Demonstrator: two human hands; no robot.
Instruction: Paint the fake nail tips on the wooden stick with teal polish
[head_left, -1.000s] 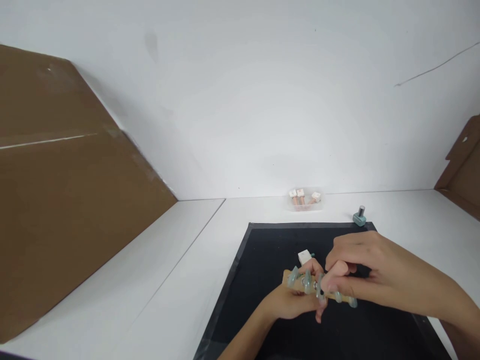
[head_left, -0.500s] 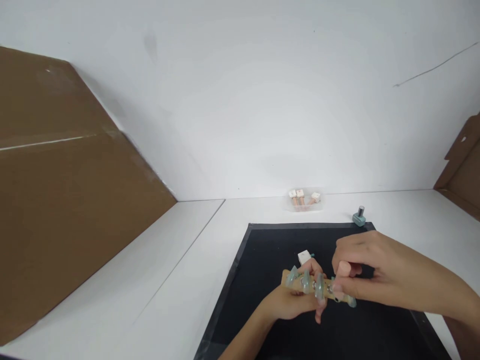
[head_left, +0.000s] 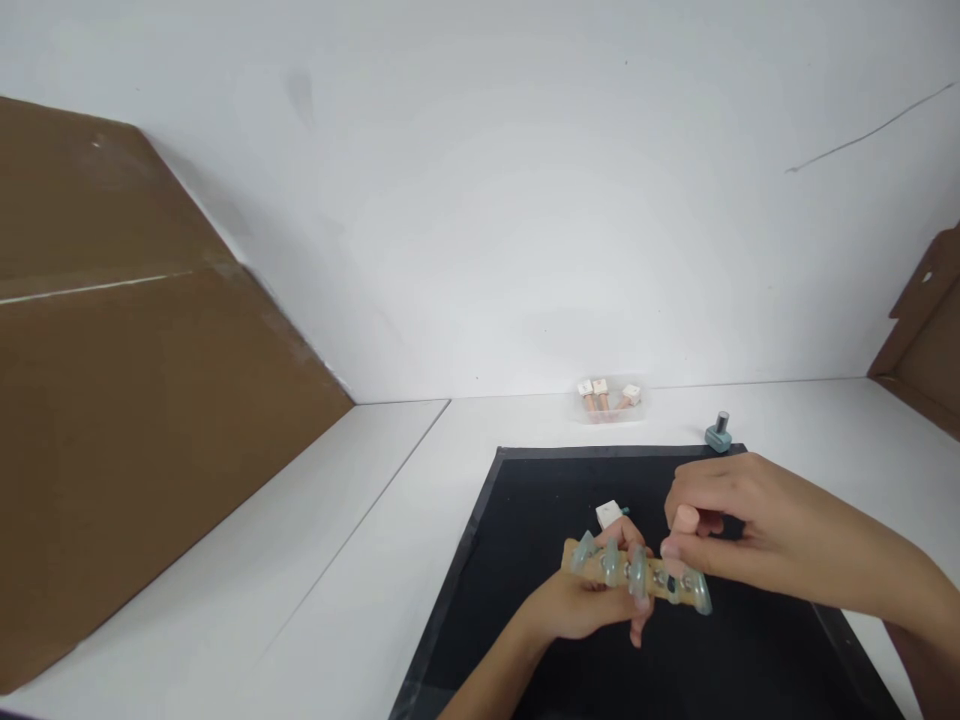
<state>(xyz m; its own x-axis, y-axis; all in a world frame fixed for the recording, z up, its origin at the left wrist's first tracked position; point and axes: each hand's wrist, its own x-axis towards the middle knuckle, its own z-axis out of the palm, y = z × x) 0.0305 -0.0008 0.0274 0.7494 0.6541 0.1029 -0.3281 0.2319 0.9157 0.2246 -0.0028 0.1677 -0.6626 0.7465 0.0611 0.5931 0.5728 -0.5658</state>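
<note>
A: Holding what in the left hand (head_left: 577, 605)?

B: Gripping a tan bar (head_left: 598, 568) set with pale green curved pieces (head_left: 637, 571). Held over the black mat (head_left: 525, 520), sloping slightly down to the right in view.

A: And in the right hand (head_left: 739, 515)?

B: Pinching a pink peg (head_left: 685, 520) between thumb and fingers, at the right-hand stretch of the bar.

A: Judged to be at which step?

B: Would log as close work with the peg on the bar, supporting from the left, manipulating from the right.

A: Calling for what next?

B: Probably calls for a steady bar, a controlled pinch and care around the neighbouring green pieces.

A: Noting what nearby?

B: Logging a clear tray (head_left: 636, 412) of white-headed pink pieces (head_left: 600, 387) beyond the mat, plus a green block (head_left: 718, 438) near its far right corner.

A: Hard to make out?

B: Cannot tell contact from a slight gap at the peg's lower end. Cannot identify the dark spot (head_left: 671, 583) there. Seeing only part of a white cube (head_left: 609, 514) behind the left fingers. Losing both forearms at the frame edges.
</note>
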